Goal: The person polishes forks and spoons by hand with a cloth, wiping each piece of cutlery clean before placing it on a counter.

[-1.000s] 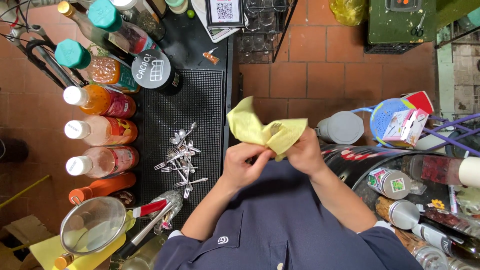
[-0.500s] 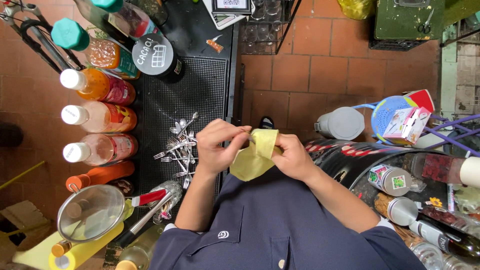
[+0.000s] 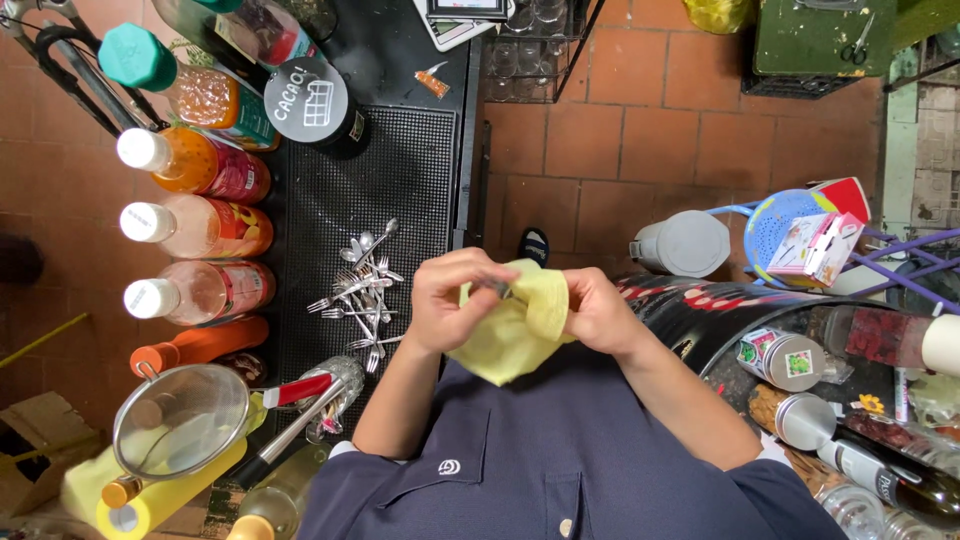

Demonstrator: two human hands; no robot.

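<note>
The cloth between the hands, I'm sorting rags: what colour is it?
Pale yellow cloth, plain, seen in the head view.

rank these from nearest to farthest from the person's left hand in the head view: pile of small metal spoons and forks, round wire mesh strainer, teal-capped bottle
1. Pile of small metal spoons and forks: on the black mat, just beside the left hand, which grips the yellow cloth.
2. Round wire mesh strainer: lower left of the picture, by the counter edge.
3. Teal-capped bottle: top left corner, farthest.

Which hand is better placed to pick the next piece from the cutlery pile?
Left, probably. The left hand sits right beside the cutlery pile on the black mat; the right hand is farther off, gripping the yellow cloth.
</note>
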